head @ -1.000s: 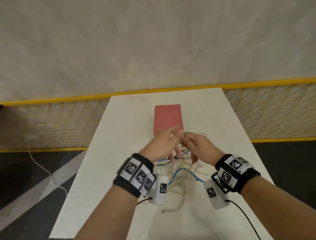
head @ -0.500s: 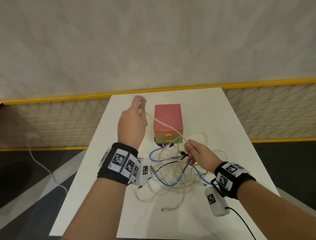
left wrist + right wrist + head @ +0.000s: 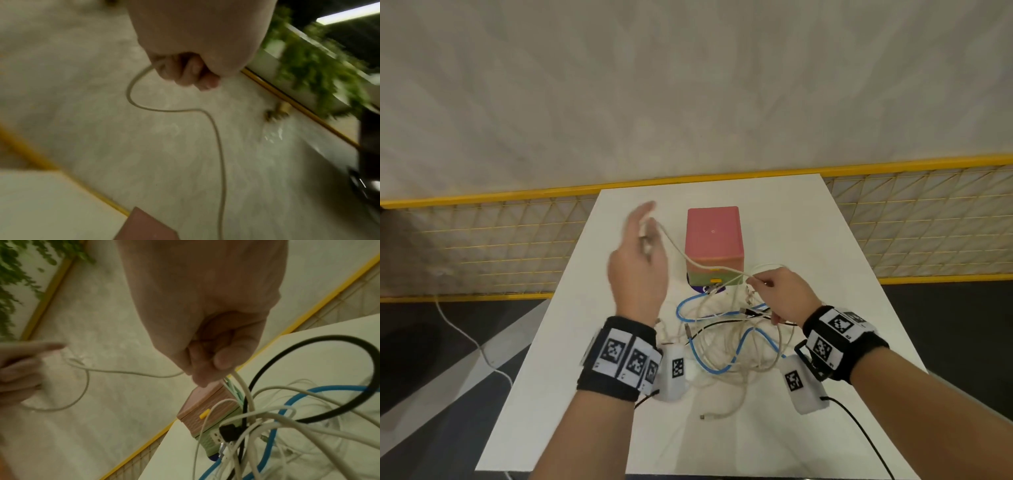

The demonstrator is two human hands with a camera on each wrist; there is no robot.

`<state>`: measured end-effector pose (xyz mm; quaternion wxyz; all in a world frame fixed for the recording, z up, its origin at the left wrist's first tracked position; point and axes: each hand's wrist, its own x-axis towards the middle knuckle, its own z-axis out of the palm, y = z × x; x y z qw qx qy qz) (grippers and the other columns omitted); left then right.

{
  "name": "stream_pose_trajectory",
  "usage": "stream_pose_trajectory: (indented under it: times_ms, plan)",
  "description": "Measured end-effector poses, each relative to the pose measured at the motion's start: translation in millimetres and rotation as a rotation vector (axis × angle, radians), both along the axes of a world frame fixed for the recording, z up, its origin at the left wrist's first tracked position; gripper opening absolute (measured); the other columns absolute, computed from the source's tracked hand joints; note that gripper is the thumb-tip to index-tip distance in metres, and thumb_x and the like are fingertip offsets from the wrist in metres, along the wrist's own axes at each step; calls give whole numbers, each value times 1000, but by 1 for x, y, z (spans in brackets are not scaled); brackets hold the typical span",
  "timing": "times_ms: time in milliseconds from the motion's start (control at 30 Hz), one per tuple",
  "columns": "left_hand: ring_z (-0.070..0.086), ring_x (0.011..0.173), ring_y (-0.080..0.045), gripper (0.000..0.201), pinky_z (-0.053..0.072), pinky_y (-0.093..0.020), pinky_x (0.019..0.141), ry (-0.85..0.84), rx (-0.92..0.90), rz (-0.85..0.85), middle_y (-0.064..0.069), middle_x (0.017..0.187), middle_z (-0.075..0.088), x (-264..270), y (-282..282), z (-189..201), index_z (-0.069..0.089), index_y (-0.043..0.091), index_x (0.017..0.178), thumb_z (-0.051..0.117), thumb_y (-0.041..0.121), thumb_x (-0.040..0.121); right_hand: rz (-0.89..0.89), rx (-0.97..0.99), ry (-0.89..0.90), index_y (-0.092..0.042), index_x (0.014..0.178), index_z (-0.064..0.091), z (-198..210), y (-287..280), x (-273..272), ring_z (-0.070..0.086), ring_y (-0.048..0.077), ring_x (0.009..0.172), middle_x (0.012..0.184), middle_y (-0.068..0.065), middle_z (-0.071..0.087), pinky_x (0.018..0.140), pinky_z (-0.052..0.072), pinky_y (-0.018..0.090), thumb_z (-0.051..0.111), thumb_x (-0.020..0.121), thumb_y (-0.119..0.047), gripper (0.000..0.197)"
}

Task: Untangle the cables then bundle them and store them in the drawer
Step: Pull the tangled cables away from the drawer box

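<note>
The left hand [image 3: 637, 270] is raised above the desk [image 3: 808, 219], with its fingers curled round one end of a white cable [image 3: 678, 251]. The index finger is extended and blurred. The cable runs from this hand down and to the right, passing in front of the drawer unit [image 3: 714, 236], to the right hand [image 3: 782, 294]. The right hand pinches the same cable between thumb and fingers, just to the right of the unit's yellow handle [image 3: 715, 280]. Below and between both hands, the tangle [image 3: 729, 346] of white, blue and black cables lies on the desk, partly lifted toward the right hand. The drawer unit stands beyond both hands, and its drawers are closed.
</note>
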<state>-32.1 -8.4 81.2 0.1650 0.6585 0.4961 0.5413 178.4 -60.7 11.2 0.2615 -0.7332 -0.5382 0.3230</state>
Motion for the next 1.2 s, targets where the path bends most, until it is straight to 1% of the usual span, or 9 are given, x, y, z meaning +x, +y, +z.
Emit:
stream_pose_trajectory:
  times_ms: [100, 233, 433, 533, 767, 867, 1000, 1100, 1200]
  plan:
    - [59, 49, -14, 41, 56, -36, 63, 368, -254, -376, 7, 67, 59, 20, -11, -14, 43, 35, 141, 38, 43, 101, 102, 89, -79, -19, 77, 65, 6, -1, -9, 61, 17, 36, 49, 0, 51, 42, 42, 25, 42, 97, -35, 34]
    - [65, 59, -20, 42, 56, -38, 78, 656, -495, -428, -5, 88, 64, 33, -3, -37, 54, 31, 130, 34, 52, 100, 133, 262, -112, -41, 85, 66, 17, -4, -16, 58, 9, 34, 44, -11, 51, 50, 46, 24, 42, 98, -37, 28]
    - [64, 49, -9, 41, 55, -30, 72, 523, -656, -606, 2, 99, 72, 28, 4, -41, 43, 42, 135, 42, 56, 96, 163, 358, 65, -41, 110, 65, 22, -10, -15, 62, 13, 43, 69, -11, 69, 60, 52, 24, 46, 97, -40, 23]
    - [59, 50, -8, 38, 48, -22, 58, 409, -689, -685, -8, 74, 70, 28, 1, -38, 38, 51, 134, 47, 50, 97, 216, 346, 161, -37, 117, 64, 21, -14, -17, 63, 22, 46, 66, -23, 65, 55, 53, 28, 49, 98, -31, 25]
    - [51, 47, -14, 10, 44, -30, 53, 328, -336, -392, 5, 61, 54, 16, 12, -13, 54, 21, 92, 50, 26, 99, 232, 254, 255, -24, 107, 53, 12, -14, -8, 63, 34, 51, 74, -22, 59, 50, 51, 35, 43, 100, -23, 12]
    - [51, 41, -6, 13, 42, -23, 47, 141, -356, -205, -6, 70, 64, 4, 29, -1, 55, 17, 98, 51, 29, 99, 206, 139, 221, -33, 79, 53, -2, -14, -6, 69, 34, 59, 79, 1, 52, 46, 52, 31, 37, 102, -26, 28]
    - [59, 60, -12, 70, 46, -30, 68, 543, -772, -223, -9, 80, 67, -7, 24, -4, 27, 13, 147, 48, 53, 94, 115, 113, 247, -25, 87, 59, -3, -11, -7, 70, 29, 56, 78, 6, 49, 38, 47, 23, 37, 101, -24, 26]
    - [66, 80, -26, 78, 53, -39, 77, 752, -581, -110, -12, 101, 69, -9, 12, -9, 1, 23, 155, 45, 50, 97, 42, 120, 232, -16, 102, 64, 0, -7, -6, 69, 31, 53, 77, 2, 55, 36, 46, 23, 42, 100, -22, 23]
    - [66, 69, -28, 61, 56, -40, 66, 653, -418, -283, -2, 79, 65, 12, -9, -8, 11, 42, 151, 43, 44, 100, 124, 132, 217, -17, 105, 66, 7, -5, -13, 67, 27, 48, 67, 9, 58, 36, 44, 22, 45, 99, -20, 22]
